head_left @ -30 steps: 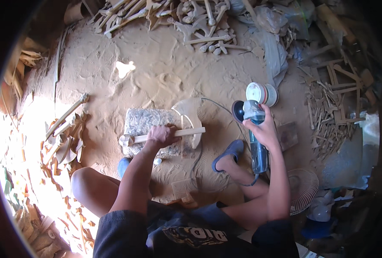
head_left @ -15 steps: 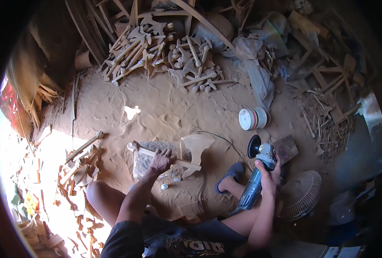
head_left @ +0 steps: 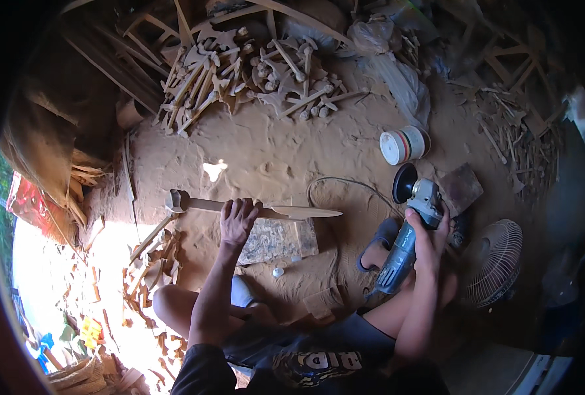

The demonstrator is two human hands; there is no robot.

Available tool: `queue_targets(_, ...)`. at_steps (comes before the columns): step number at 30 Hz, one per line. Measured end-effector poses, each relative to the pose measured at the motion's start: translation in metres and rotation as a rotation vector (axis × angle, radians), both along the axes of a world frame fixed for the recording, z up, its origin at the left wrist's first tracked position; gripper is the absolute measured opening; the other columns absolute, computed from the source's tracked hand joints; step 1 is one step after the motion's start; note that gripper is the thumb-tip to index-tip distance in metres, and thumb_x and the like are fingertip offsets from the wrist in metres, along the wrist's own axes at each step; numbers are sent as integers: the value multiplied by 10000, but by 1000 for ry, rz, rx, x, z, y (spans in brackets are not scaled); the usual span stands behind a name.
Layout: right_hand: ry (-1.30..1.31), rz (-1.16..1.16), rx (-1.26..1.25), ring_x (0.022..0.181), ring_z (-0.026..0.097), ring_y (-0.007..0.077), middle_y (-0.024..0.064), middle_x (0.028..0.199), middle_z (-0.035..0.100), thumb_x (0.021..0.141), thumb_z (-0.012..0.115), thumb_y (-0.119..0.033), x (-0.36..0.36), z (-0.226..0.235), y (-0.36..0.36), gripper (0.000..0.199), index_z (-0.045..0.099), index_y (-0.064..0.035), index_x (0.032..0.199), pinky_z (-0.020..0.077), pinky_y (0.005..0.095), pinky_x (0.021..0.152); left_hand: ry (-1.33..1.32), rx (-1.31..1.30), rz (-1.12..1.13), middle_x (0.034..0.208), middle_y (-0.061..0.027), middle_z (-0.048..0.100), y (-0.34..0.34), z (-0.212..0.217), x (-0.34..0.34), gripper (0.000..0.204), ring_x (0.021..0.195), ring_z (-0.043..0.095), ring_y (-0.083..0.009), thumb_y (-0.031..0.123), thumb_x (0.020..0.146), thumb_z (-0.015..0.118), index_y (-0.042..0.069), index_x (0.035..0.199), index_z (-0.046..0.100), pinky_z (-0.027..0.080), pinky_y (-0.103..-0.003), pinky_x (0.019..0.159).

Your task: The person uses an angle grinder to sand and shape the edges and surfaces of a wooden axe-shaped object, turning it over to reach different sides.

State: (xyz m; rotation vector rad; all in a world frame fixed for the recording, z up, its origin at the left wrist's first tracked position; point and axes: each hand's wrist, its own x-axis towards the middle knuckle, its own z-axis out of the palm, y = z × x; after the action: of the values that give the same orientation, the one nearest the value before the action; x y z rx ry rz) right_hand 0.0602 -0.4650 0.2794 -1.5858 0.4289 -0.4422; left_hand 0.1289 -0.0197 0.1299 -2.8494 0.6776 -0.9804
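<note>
I sit on the sawdust floor with my knees drawn up, and closest to me my right hand (head_left: pixel 429 232) is clenched around the body of the angle grinder (head_left: pixel 407 230) — its dark disc points up and away from the work, touching nothing, so as I judge it no grinding is going on at this instant. My left hand (head_left: pixel 238 220) grasps the long wooden piece (head_left: pixel 253 208) near its middle, fingers curled over the top, holding it level just above the flat stone block (head_left: pixel 280 240) in front of my legs. The piece looks roughly shaped already: a forked, knobbed end to my left, a slim shaft, and a flat blade tapering to a point on my right; whether its surface is smooth I cannot tell. Any finishing seems still ahead. Beyond the grinder stands a white tub (head_left: pixel 402 145), and farther off lies a heap of similar carved pieces (head_left: pixel 253 79) — apparently done.
</note>
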Motion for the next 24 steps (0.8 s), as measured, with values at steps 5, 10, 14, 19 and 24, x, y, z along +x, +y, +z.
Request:
queue_targets(5, -31, 34, 52, 1211, 661, 253, 168, 1377, 636, 868, 910, -143, -1, -12, -3, 869, 424, -30, 1579, 540, 424, 1055, 19, 72, 5, 1049, 10, 653, 1, 3, 2, 278, 1029, 630, -217, 195, 888, 661, 224, 1161, 705, 469, -431, 992)
queue_targets(10, -4, 33, 86, 1215, 653, 239, 148, 1372, 636, 864, 917, -141, 0, -26, -12, 865, 430, -37, 1572, 540, 427, 1048, 260, 377, 107, 1174, -26, 668, -24, 11, 20, 190, 1169, 600, -237, 216, 883, 652, 178, 1064, 696, 470, -400, 1037)
queue_targets(14, 21, 31, 102, 1197, 659, 236, 138, 1354, 641, 853, 930, -169, 4, -21, 2, 887, 429, -28, 1571, 546, 411, 1028, -40, 498, -19, 1550, -60, 561, -4, -10, 35, 102, 1477, 464, -243, 229, 942, 617, 182, 991, 692, 308, -401, 1283)
queue_targets(19, 31, 26, 96, 1204, 661, 237, 143, 1366, 641, 855, 928, -172, -3, -22, -7, 913, 416, -31, 1598, 546, 398, 1037, 316, 271, -209, 1612, 5, 535, -25, -23, 35, 233, 1475, 476, -260, 284, 942, 697, 130, 1111, 738, 335, -428, 1290)
queue_targets(24, 12, 37, 125, 1169, 666, 227, 130, 1331, 652, 850, 936, -181, -2, -17, 9, 879, 443, -22, 1560, 548, 405, 1016, 259, 72, -162, 1680, -34, 455, 9, -60, 24, 226, 1473, 469, -297, 303, 924, 727, 136, 1063, 789, 327, -552, 1279)
